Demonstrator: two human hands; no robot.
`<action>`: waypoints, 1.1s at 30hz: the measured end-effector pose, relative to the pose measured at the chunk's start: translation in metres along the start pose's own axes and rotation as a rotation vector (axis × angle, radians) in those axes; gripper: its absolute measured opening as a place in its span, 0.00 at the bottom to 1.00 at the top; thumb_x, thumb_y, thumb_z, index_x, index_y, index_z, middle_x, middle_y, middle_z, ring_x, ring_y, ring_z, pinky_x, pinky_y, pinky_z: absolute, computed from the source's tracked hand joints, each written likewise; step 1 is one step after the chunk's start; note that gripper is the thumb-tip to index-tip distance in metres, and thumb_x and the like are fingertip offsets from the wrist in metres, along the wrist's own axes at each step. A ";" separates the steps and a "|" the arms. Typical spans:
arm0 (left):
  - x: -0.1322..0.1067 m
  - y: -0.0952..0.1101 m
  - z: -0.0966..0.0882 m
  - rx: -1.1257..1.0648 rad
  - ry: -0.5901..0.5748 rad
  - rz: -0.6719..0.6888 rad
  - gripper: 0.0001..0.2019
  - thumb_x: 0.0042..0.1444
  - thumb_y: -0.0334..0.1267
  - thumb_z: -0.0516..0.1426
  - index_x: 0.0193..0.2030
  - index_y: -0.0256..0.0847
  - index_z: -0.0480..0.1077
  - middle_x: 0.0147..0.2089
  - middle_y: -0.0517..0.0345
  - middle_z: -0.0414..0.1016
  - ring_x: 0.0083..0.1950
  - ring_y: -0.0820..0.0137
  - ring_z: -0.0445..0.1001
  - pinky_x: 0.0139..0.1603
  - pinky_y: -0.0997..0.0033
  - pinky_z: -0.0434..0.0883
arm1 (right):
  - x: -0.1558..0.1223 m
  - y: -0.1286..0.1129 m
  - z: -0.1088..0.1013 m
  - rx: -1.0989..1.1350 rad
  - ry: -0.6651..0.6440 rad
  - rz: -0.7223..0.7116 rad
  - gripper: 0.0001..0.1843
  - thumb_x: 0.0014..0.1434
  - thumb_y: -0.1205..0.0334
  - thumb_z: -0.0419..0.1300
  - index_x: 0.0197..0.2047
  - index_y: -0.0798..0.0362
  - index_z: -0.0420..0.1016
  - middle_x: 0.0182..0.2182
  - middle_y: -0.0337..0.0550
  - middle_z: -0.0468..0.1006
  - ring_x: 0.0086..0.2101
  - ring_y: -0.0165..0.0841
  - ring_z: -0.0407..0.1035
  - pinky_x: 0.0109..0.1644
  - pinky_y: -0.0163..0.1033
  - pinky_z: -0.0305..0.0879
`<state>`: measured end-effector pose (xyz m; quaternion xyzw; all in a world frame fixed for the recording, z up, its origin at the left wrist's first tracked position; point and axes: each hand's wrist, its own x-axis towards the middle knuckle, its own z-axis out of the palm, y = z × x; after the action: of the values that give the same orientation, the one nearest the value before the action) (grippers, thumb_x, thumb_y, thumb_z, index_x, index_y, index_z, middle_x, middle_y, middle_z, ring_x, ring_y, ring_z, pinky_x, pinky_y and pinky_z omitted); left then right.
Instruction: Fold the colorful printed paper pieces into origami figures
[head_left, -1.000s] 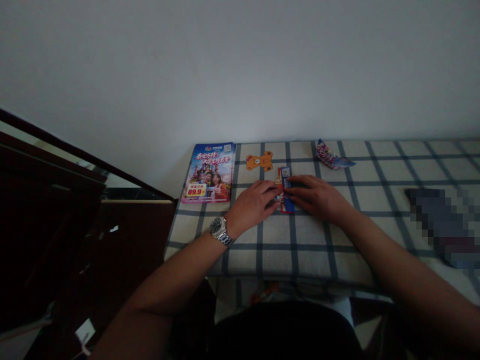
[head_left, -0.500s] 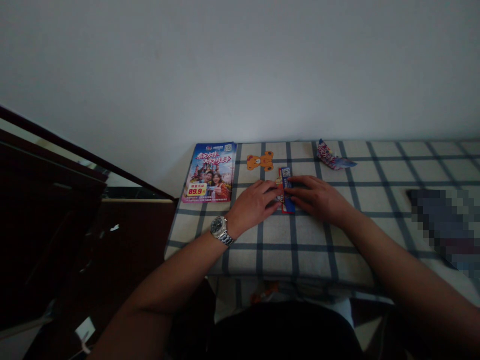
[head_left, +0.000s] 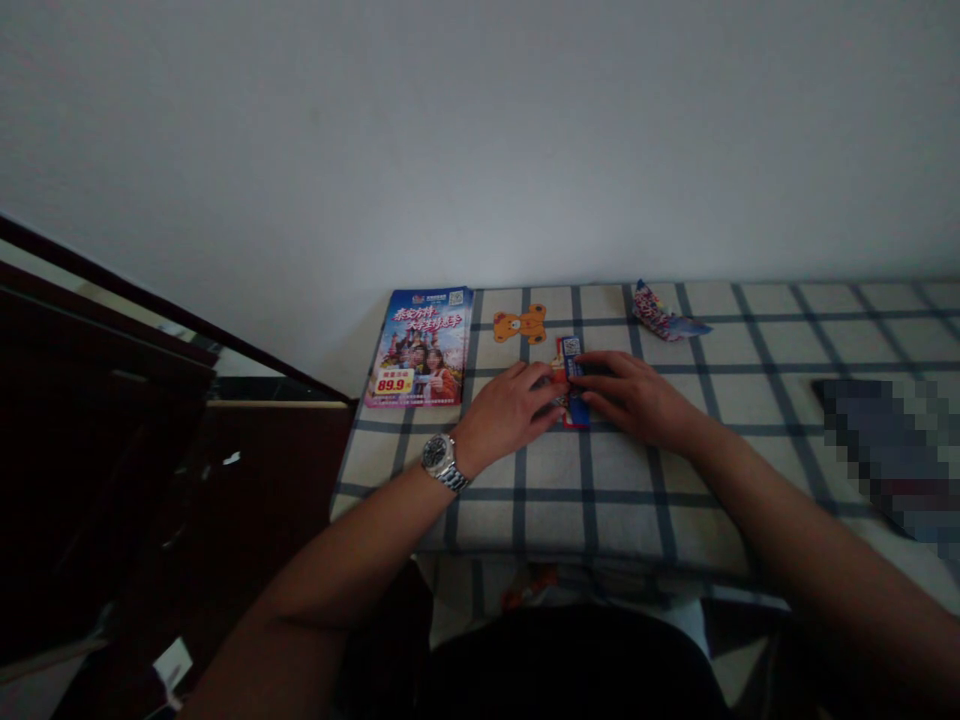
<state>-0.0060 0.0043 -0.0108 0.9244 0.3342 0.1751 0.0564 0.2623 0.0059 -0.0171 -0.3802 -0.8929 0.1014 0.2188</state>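
Observation:
A narrow folded flyer (head_left: pixel 576 408), blue with red and yellow parts and a QR code near its top, lies on the checked tablecloth. My left hand (head_left: pixel 514 405), with a metal watch at the wrist, has its bent fingertips on the flyer's left side. From the right, my right hand (head_left: pixel 630 395) presses fingers onto the blue side, thumb close to the lower part. Both hands hold the paper down between them, and the fingers cover its middle. Just behind lies a flat bear-shaped piece (head_left: pixel 520 324).
A stack of flyers (head_left: pixel 420 350) lies at the table's left corner. At the back right rests a folded paper shape (head_left: pixel 664 315). A dark, pixelated object (head_left: pixel 885 450) is at the right. The wall (head_left: pixel 480 140) borders the table's back edge.
My left fingers have shifted very slightly on the folded flyer. Both hands otherwise stay in place, and the surrounding things have not moved.

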 end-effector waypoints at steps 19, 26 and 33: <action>-0.001 -0.001 0.001 -0.024 0.014 0.003 0.15 0.74 0.42 0.55 0.61 0.41 0.75 0.59 0.49 0.74 0.57 0.59 0.74 0.56 0.55 0.78 | 0.003 -0.003 0.000 -0.059 -0.022 -0.014 0.19 0.73 0.56 0.57 0.63 0.48 0.80 0.64 0.55 0.75 0.62 0.51 0.71 0.65 0.62 0.70; -0.001 -0.002 0.004 -0.062 0.057 -0.020 0.15 0.74 0.42 0.55 0.61 0.38 0.74 0.59 0.49 0.76 0.57 0.61 0.75 0.59 0.56 0.78 | 0.004 -0.004 0.000 -0.051 -0.021 -0.022 0.19 0.73 0.56 0.57 0.63 0.48 0.80 0.63 0.55 0.76 0.61 0.50 0.71 0.65 0.62 0.70; 0.000 -0.003 0.006 -0.081 0.079 -0.029 0.15 0.74 0.41 0.55 0.60 0.38 0.75 0.60 0.50 0.77 0.57 0.61 0.76 0.61 0.56 0.78 | 0.003 -0.003 0.000 -0.076 -0.011 -0.046 0.19 0.72 0.57 0.59 0.63 0.46 0.80 0.63 0.52 0.78 0.60 0.50 0.72 0.64 0.63 0.71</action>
<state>-0.0059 0.0067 -0.0173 0.9088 0.3421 0.2239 0.0833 0.2591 0.0062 -0.0150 -0.3673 -0.9057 0.0643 0.2016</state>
